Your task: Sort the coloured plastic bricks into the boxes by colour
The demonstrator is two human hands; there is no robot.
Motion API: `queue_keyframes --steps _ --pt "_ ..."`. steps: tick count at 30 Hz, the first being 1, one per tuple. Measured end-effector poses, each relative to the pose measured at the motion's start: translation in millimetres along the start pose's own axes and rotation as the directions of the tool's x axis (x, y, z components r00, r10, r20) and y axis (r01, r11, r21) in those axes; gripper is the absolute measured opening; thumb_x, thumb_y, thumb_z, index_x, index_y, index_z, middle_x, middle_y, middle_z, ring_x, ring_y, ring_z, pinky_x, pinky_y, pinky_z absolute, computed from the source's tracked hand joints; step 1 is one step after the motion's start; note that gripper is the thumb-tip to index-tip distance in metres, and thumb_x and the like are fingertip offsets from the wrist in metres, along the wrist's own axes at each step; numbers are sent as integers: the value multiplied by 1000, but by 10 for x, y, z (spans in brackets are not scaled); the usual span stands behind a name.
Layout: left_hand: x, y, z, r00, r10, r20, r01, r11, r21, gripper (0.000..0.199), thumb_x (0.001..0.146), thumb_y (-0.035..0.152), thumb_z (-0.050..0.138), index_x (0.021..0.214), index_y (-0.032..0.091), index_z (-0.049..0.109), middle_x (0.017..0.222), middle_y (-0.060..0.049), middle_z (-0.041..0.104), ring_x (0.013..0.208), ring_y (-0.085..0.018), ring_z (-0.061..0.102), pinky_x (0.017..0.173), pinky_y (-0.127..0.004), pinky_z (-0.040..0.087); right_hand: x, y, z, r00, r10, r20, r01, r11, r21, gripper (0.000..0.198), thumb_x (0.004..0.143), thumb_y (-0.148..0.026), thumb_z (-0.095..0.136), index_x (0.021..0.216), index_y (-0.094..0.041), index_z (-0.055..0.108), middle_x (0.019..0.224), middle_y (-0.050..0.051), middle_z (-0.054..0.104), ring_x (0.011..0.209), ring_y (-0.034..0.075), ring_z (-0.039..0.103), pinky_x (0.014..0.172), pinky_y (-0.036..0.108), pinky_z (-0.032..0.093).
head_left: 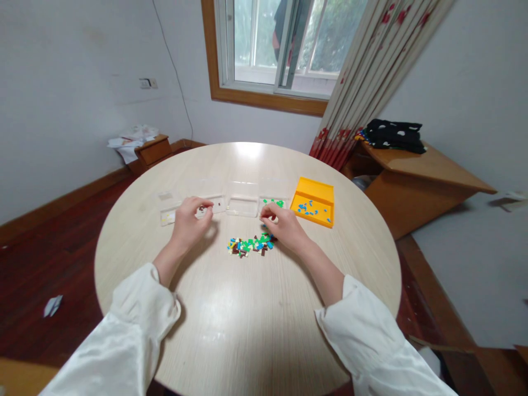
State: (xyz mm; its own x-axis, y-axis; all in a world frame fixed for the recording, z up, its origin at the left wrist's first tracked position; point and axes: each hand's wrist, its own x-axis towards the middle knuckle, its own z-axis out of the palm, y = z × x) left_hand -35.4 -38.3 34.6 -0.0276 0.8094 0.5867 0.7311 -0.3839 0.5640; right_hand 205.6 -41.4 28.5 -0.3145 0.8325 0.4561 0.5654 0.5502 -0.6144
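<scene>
Mixed bricks (251, 245) heaped mid-frame on the counter (231, 313); colour sorting seems in hand. Left hand (190, 221) pinched by clear box (221, 209) of brown pieces (202, 208); right hand (284, 223) pinched right of centre; cannot tell if either grips anything. Next move likely calls for precise fingertip release.

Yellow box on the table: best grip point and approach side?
I'd pinch the yellow box by its right wall, coming from the right: that edge is unobstructed, while a clear box of green pieces sits close on the left. Keep it level: it's open, with loose blue pieces inside.
</scene>
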Motion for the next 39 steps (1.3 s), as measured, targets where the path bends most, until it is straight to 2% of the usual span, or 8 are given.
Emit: queue_keyframes --steps 2,8,12,19,27,33,36,39 --pt "-70 134 95 993 31 112 -18 993 -117 18 73 26 51 73 15 65 74 -5 66 69 -15 54 65 -27 41 -11 -51 47 999 -50 -11 51 998 24 11 77 -9 51 79 -19 55 76 0 61 71 13 56 69 25 43" --pt "-169 289 246 885 7 465 211 886 -414 30 77 40 55 75 14 69 70 -6 69 65 -15 58 62 -27 44 -51 -191 168 978 -205 -38 206 978 19 11 80 -9 50 80 -19 56 79 2 64 77 14 58 75 28 42" --pt "-178 300 255 838 12 545 337 774 -535 35 72 48 62 74 14 70 78 -8 71 74 -19 63 70 -30 48 -76 -226 195 964 -261 -48 261 965 -12 8 82 -12 51 81 -19 56 80 2 64 78 15 58 75 28 42" --pt "-195 295 275 793 -58 607 483 666 -568 30 65 42 70 71 13 68 69 -5 68 64 -14 60 65 -27 47 -92 -246 195 956 -292 -34 291 956 -24 5 85 -18 53 84 -19 58 81 3 64 77 15 57 72 28 42" --pt "-130 296 201 839 -183 512 494 651 -577 18 60 31 69 63 15 63 61 0 60 56 -10 53 56 -24 41 -80 -198 222 964 -266 7 266 963 -40 8 84 -15 54 89 -18 60 85 5 65 81 17 57 75 30 44" --pt "53 56 -18 907 -401 124 402 744 -534 14 57 27 64 63 16 58 57 2 57 54 -10 51 58 -24 43 -102 -226 287 920 -329 211 338 941 -10 13 85 -14 54 88 -17 66 91 8 64 89 17 55 81 32 45" --pt "120 -117 -135 885 -466 -14 426 821 -381 11 59 25 59 64 17 55 59 1 57 56 -12 53 60 -25 44 -122 -268 317 902 -310 300 331 943 -19 13 85 -17 56 89 -16 68 92 8 64 90 17 54 82 33 44" --pt "149 -242 -230 881 -455 -127 448 890 -85 5 59 22 55 63 19 53 62 0 58 59 -14 54 60 -26 43 -128 -277 339 898 -267 350 301 952 -47 13 83 -16 58 90 -17 69 92 8 63 90 18 54 81 33 44"
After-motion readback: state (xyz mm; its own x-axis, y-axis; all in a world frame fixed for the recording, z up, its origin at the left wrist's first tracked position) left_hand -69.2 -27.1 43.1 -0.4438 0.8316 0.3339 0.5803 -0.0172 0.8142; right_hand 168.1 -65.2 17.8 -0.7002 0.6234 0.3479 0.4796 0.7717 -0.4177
